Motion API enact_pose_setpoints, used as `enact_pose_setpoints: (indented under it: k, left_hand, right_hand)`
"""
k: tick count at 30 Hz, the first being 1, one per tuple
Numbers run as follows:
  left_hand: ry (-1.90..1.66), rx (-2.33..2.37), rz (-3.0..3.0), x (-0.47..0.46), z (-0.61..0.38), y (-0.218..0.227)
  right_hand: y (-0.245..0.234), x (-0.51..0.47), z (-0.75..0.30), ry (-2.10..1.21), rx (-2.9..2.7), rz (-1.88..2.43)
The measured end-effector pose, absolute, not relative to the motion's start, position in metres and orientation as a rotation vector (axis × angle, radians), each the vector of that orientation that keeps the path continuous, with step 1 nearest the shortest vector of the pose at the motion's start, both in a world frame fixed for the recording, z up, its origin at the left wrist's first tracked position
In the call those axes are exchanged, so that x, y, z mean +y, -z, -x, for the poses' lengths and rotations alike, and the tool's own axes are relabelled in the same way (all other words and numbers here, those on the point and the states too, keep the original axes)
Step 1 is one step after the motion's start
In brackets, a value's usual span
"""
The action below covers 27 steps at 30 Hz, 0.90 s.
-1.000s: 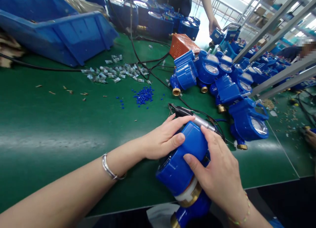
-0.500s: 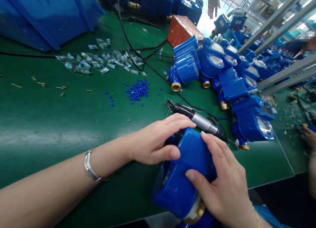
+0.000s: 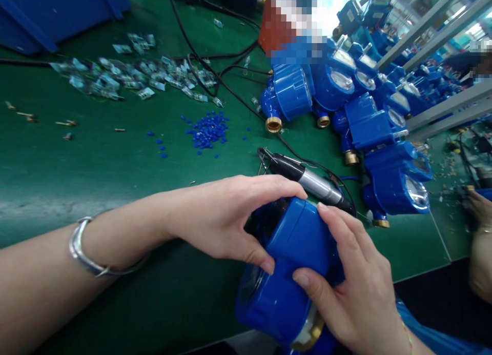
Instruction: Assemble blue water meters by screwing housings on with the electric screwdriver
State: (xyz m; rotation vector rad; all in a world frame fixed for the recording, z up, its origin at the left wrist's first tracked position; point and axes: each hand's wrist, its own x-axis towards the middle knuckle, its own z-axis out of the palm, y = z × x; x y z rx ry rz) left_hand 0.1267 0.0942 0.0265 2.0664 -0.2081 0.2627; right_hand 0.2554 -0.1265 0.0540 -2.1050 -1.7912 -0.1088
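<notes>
A blue water meter (image 3: 282,293) with a brass threaded end (image 3: 313,334) sits tilted at the front edge of the green table (image 3: 126,165). My left hand (image 3: 230,221) grips its upper left side, thumb on the housing and fingers over the top edge. From the right, my right hand (image 3: 346,278) clasps the same meter, its thumb on the casing and fingertips near the top. Just beyond the meter lies a black and silver electric screwdriver (image 3: 313,183) with a cord. The meter's underside and some fingertips are hidden.
Several more blue water meters (image 3: 294,88) stand in rows at the right. Small blue caps (image 3: 207,130) and clear wire-seal pieces (image 3: 111,78) lie scattered behind. Black cables (image 3: 230,88) cross the table. A blue bin (image 3: 69,16) stands far left. Another person's hand (image 3: 480,209) shows at the right edge.
My left thumb has come down onto the meter's housing, and the left forearm sits further left in view. The view has shifted slightly. The other person's hand at the top no longer shows.
</notes>
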Motion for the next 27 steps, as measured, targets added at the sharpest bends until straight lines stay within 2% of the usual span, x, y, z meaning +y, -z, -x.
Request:
enact_pose_setpoints:
  k: [21,27]
  left_hand:
    - [-0.252,-0.248,-2.091,0.0941,-0.1235,-0.0298]
    - [-0.181,-0.106,-2.152,0.0882,-0.1188,-0.0316]
  right_hand:
    - [-0.0527,-0.1281,-0.2556,0.073,-1.742,2.104]
    - [-0.0502,-0.1256,-0.2553,0.015,-1.716,2.087]
